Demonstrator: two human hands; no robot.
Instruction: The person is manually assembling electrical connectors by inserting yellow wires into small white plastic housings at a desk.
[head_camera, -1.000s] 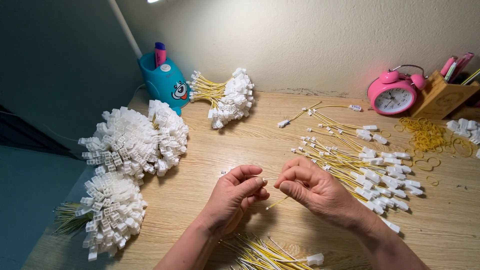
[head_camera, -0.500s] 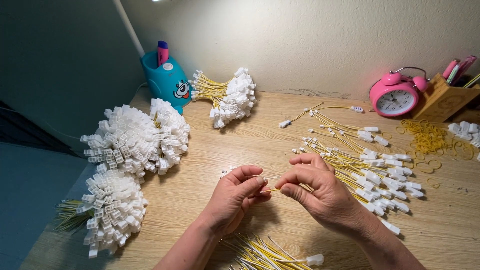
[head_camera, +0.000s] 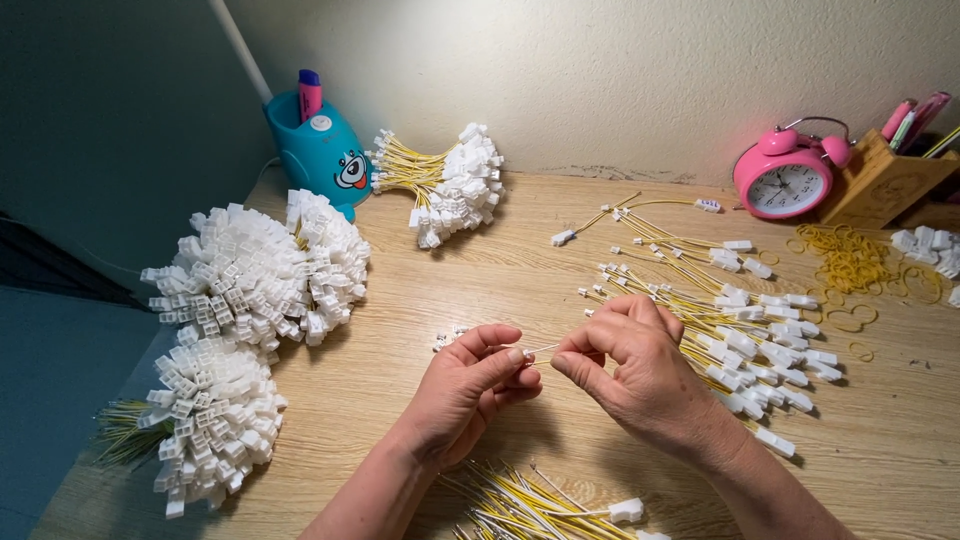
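Nearest the camera, a loose heap of yellow wires (head_camera: 520, 500) with a white plug is lying at the near edge of the wooden counter (head_camera: 470, 270). Just above it, the left hand (head_camera: 465, 392) and the right hand (head_camera: 630, 370) are meeting over the middle of the counter, each pinching one end of a thin wire piece (head_camera: 541, 349) between thumb and forefinger; the fingers are closing narrowly on it, and the piece is spanning the small gap between the two hands. To the right of the right hand, a spread of yellow wires with white connectors (head_camera: 740, 320) is fanning out across the counter. To the left, two big bundles of white connectors (head_camera: 240, 330) are resting side by side. Farther back, a smaller tied bundle (head_camera: 445, 185) is lying beside a blue pen holder (head_camera: 320, 150). At the far right, yellow rubber bands (head_camera: 850, 260) are lying scattered near a pink alarm clock (head_camera: 785, 180) and a wooden box (head_camera: 885, 185) against the wall.
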